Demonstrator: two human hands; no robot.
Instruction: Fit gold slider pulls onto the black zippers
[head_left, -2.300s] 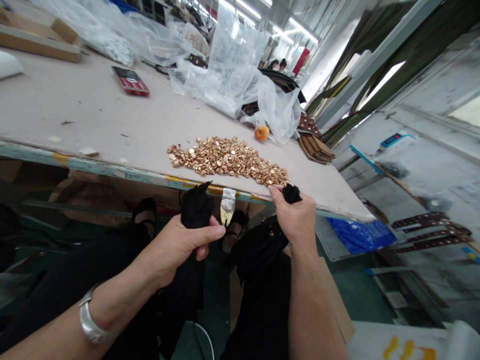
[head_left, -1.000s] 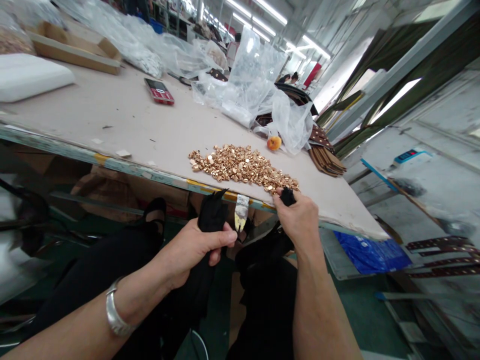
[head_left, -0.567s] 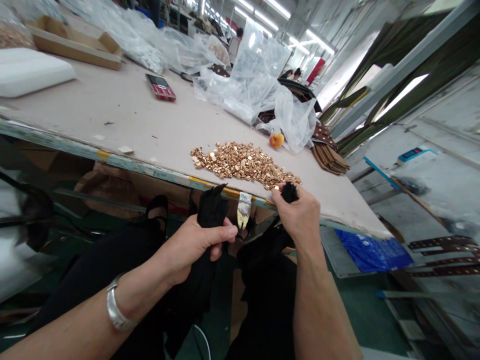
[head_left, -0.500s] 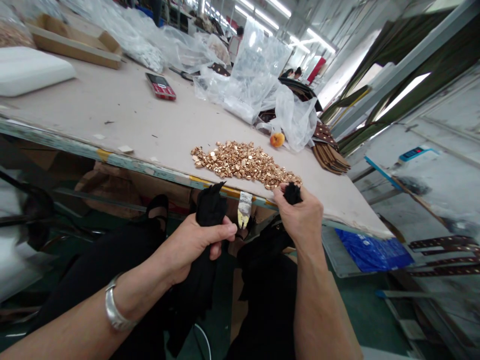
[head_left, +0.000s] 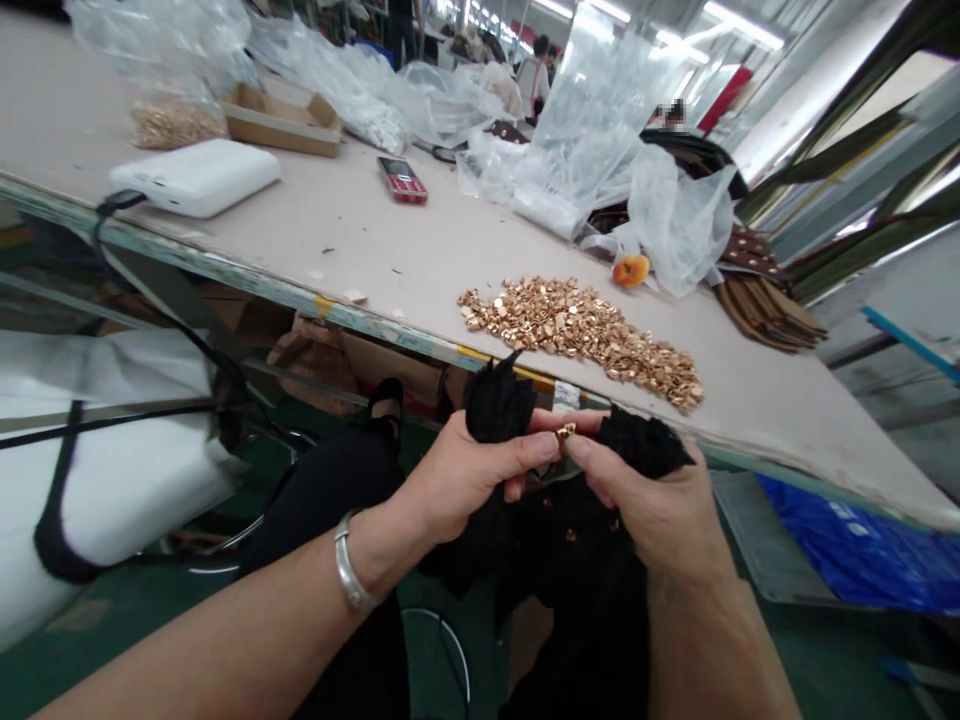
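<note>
A bundle of black fabric-like strips [head_left: 499, 405] is wrapped in my left hand [head_left: 457, 470], its frayed-looking ends sticking up. My right hand [head_left: 660, 495] closes round a second black bundle [head_left: 645, 440]. Between the two thumb tips sits a small gold metal piece [head_left: 565, 432], pinched where the hands meet. Just behind the fingers, a pale metal tab [head_left: 568, 397] juts from the table edge, its lower end hidden. Beyond it lies a pile of small gold metal pieces [head_left: 577, 325]. Black material with a few gold pieces [head_left: 571, 535] hangs below my hands.
On the table [head_left: 300, 230] are a white box-shaped device [head_left: 199, 178] with a black cable, a red phone [head_left: 403, 180], a cardboard tray [head_left: 281, 122], clear plastic bags [head_left: 570, 160], an orange fruit [head_left: 631, 270] and stacked brown strips [head_left: 772, 315]. Blue plastic [head_left: 855, 545] lies lower right.
My right hand has left the edge of the gold pile and come to my left hand; a gold piece now shows between the thumbs. The view has turned left.
</note>
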